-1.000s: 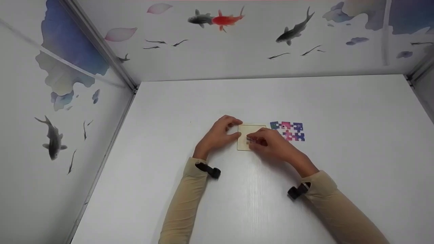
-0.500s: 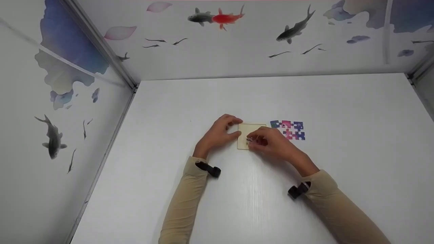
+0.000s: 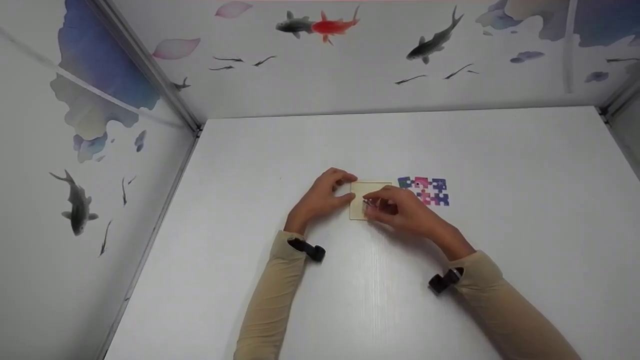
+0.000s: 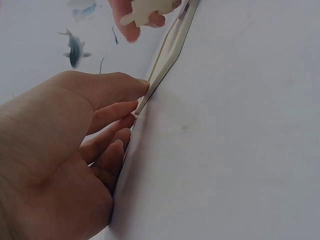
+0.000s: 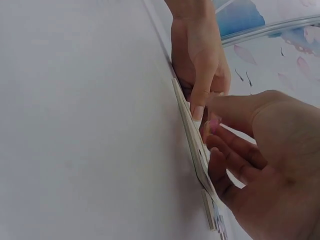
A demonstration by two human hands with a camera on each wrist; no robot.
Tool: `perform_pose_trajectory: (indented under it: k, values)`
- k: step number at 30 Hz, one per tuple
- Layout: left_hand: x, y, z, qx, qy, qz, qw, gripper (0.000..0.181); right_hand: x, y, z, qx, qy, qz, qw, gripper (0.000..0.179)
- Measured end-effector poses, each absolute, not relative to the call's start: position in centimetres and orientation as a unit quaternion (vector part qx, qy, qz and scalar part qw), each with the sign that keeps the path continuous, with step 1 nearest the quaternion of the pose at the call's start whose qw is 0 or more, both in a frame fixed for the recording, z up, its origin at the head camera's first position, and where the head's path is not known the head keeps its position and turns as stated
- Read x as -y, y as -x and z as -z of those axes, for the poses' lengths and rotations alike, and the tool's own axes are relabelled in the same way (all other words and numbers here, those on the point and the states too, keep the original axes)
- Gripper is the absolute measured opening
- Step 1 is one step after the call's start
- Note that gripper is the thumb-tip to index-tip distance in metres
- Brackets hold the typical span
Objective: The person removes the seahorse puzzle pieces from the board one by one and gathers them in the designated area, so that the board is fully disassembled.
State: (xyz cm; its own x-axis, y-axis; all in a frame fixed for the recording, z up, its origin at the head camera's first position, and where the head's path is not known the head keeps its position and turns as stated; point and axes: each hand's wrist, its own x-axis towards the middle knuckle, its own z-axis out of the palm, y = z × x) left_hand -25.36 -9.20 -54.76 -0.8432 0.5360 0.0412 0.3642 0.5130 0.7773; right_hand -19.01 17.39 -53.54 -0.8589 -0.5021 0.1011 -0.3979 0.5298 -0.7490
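A cream wooden puzzle tray point(image 3: 358, 212) with a raised rim lies flat on the white table. My left hand point(image 3: 324, 199) holds its left edge, the thumb at the side and a fingertip at the far corner. In the left wrist view, that thumb touches the tray's rim. Over the tray, my right hand point(image 3: 400, 210) pinches a small jigsaw piece point(image 3: 368, 203) between thumb and fingers. The piece's pale back point(image 4: 146, 11) and a knob show in the left wrist view; a bit of pink point(image 5: 214, 125) shows in the right wrist view. My right hand hides the tray's right part.
Several pink, blue and purple jigsaw pieces point(image 3: 439, 184) lie close together on the table just right of the tray, partly behind my right hand. White panels painted with fish point(image 3: 434, 45) stand along the table's back and left sides.
The piece in my right hand has tilted slightly between the fingertips. My right wrist and sleeve have shifted a little to the right. The left hand and tray stay in place.
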Motion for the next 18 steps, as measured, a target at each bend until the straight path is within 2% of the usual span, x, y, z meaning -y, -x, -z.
perform_pose_trajectory:
  k: [6, 18]
  values:
    - [9.0, 25.4, 54.7, -0.866, -0.259, -0.414, 0.107, 0.042, -19.9, 18.7, 53.1, -0.880, 0.231, 0.412, 0.044, 0.041]
    - [9.2, 25.4, 54.7, -0.867, -0.260, -0.412, 0.104, 0.043, -26.7, 17.0, 52.0, -0.919, 0.189, 0.346, 0.031, 0.032]
